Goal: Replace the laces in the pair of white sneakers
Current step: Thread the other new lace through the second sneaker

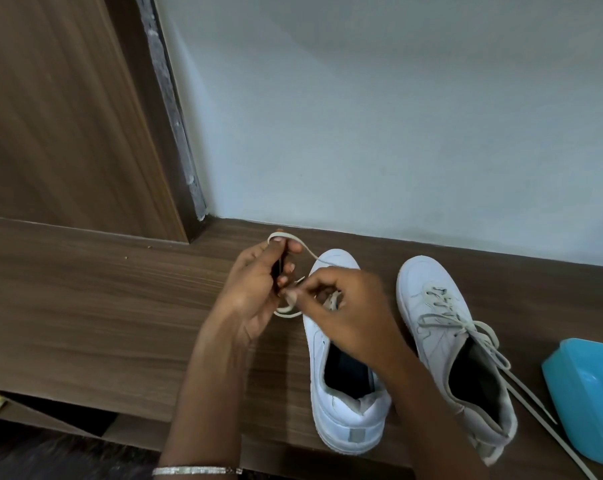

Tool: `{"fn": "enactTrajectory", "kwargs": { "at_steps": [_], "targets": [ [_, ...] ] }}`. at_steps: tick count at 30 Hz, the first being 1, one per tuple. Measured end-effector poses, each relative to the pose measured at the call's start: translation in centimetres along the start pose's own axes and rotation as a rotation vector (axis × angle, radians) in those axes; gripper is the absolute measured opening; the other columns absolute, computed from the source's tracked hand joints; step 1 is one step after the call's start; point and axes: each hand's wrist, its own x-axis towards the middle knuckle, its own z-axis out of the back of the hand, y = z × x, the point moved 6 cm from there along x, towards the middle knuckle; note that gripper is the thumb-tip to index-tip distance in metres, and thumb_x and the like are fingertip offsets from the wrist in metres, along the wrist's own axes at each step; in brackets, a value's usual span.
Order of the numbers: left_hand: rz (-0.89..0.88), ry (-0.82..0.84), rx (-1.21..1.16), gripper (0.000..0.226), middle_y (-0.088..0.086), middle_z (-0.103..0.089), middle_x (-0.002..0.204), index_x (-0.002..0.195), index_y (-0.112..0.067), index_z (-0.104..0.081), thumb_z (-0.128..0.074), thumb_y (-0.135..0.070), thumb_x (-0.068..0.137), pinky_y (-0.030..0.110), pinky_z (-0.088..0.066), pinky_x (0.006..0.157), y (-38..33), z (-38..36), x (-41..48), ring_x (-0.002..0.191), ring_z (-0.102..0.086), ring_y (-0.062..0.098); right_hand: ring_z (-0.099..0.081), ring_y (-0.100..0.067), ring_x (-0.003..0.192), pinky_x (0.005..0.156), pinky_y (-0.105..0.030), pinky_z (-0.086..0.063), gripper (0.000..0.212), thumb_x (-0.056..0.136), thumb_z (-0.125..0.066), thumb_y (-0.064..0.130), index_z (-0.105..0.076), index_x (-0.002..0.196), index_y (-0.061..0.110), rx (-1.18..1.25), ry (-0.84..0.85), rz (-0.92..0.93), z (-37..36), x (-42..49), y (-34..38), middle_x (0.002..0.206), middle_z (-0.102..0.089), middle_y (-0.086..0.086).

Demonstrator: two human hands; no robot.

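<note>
Head view: two white sneakers stand side by side on a brown wooden table (102, 306), toes toward the pale wall (397, 116). Both hands work above the toe end of the first sneaker (348, 420).

1. Left hand (258, 282): fingers (288, 268) are curled around a flat, pale lace (307, 252). One loop of it shows above the fingertips and another hangs below the hand.
2. Right hand (348, 306): fingers (293, 297) are bent, pinching the same lace just beside the left hand. This hand covers the eyelet area, so how far the lace is threaded cannot be determined.
3. Second sneaker (431, 306): positioned near the first, on its right. Its grey lace (459, 323) is threaded and loose, with both ends trailing over the table.

A blue plastic container (587, 393) lies at the right edge. A thin bracelet (196, 470) circles the left wrist. A wooden panel (50, 116) rises on the left.
</note>
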Motion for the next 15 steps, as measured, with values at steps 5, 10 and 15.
{"fn": "enactTrajectory", "kwargs": {
  "at_steps": [5,10,15],
  "targets": [
    [0.035,0.083,-0.339,0.027,-0.001,-0.042,0.057,0.084,-0.007,-0.062,-0.046,-0.019,0.101,0.017,-0.028,0.039,-0.6,-0.4,-0.2,0.04,-0.033,0.005,-0.054,-0.009,0.051,0.053,-0.025,-0.045,0.022,0.078,-0.082,0.044,-0.073,0.083,0.025,-0.026,-0.025,-0.089,-1.0,0.0,-1.4,0.07,-0.068,0.012],
    [0.013,0.068,-0.374,0.022,-0.002,-0.046,0.059,0.092,-0.007,-0.065,-0.05,-0.022,0.098,0.016,-0.028,0.04,-0.9,0.1,0.0,0.042,-0.034,0.004,-0.059,-0.008,0.053,0.056,-0.028,-0.049,0.012,0.089,-0.074,0.032,-0.078,0.085,0.022,-0.03,0.108,-0.07,-1.9,-0.1,-1.7,0.062,-0.067,0.015],
    [-0.03,-0.088,-0.14,0.031,-0.001,-0.045,0.06,0.098,-0.006,-0.071,-0.045,-0.021,0.104,0.019,-0.026,0.044,-0.3,2.3,0.4,0.047,-0.032,0.007,-0.065,-0.006,0.068,0.072,-0.029,-0.054,0.023,0.096,-0.066,0.029,-0.075,0.081,0.014,0.261,0.1,-0.204,-0.4,0.2,-1.9,0.072,-0.072,-0.001]
  ]
}}
